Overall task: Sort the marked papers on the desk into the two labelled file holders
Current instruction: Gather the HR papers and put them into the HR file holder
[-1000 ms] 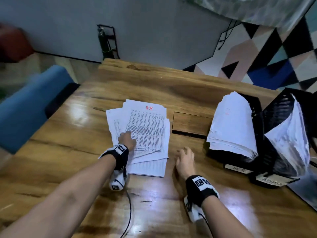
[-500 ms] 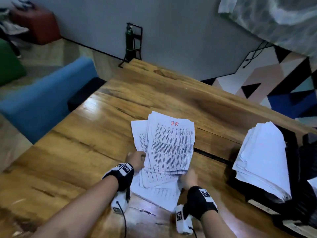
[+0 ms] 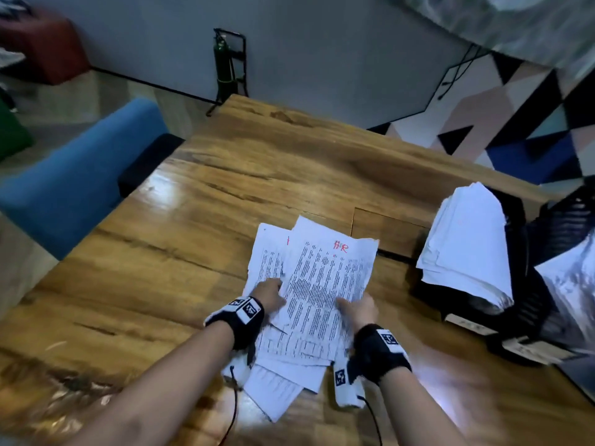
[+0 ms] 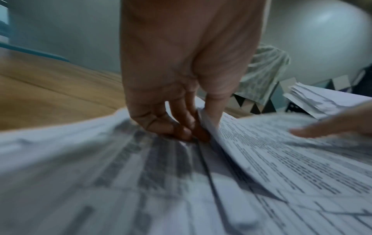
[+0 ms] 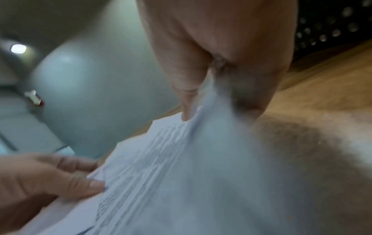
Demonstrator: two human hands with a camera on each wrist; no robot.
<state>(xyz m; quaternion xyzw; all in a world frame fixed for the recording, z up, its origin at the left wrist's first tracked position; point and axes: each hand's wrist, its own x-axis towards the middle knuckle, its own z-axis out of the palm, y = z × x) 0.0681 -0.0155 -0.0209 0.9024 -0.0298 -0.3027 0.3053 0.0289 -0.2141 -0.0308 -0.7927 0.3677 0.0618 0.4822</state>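
A loose pile of printed papers point(image 3: 289, 358) lies on the wooden desk point(image 3: 167, 268) in front of me. The top sheet point(image 3: 325, 284) carries a red "HR" mark and is raised off the pile. My right hand point(image 3: 355, 309) pinches its right edge between thumb and fingers point(image 5: 187, 89). My left hand point(image 3: 269, 296) rests with bent fingertips point(image 4: 181, 132) on the sheets below, its thumb against the raised sheet's left edge. Two black mesh file holders stand at the right: the nearer one point(image 3: 515, 284) holds a thick white stack point(image 3: 467, 239), and the farther one point(image 3: 566, 220) also holds papers.
White labels point(image 3: 528, 349) sit at the holders' fronts. A blue chair point(image 3: 74, 178) stands left of the desk. A rectangular hatch point(image 3: 386, 233) is cut into the desktop behind the papers. A green cylinder in a black stand point(image 3: 225, 66) is by the far wall.
My right hand moved from the bare desk onto the pile and took hold of the HR sheet. The sheet now lifts off the pile while my left hand stays on the lower papers.
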